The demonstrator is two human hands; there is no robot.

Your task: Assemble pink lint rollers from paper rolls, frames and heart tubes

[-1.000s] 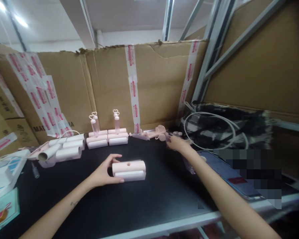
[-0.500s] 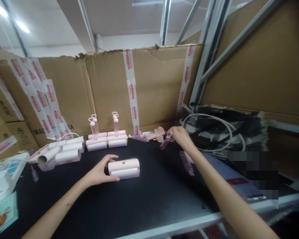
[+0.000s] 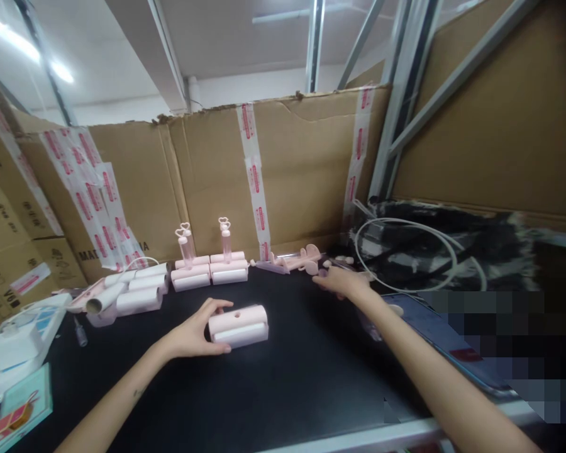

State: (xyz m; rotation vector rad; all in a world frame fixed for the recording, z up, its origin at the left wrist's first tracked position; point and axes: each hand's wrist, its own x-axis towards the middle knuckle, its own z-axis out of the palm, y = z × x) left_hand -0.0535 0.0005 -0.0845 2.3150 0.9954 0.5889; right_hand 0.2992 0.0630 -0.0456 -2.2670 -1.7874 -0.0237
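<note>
My left hand (image 3: 193,335) grips the left end of a pink and white roller case (image 3: 239,326) that lies on the black table (image 3: 283,390), a round hole in its top. My right hand (image 3: 343,281) reaches to the back of the table, its fingers closed around a small pink tube (image 3: 322,272) just right of a heap of loose pink parts (image 3: 296,259). Behind the case stand two more pink cases (image 3: 209,275), side by side, each with a heart-topped bottle (image 3: 225,236) upright in it.
Several white and pink rollers (image 3: 131,290) are piled at the back left, beside a white box (image 3: 14,343) and a teal card (image 3: 21,409). A white cable (image 3: 405,221) loops over a black bag on the right. Taped cardboard (image 3: 302,170) walls the back.
My right hand, which had lifted with the pink tube, has come down again near the pink parts. My left hand stays on the case. The view has shifted slightly.
</note>
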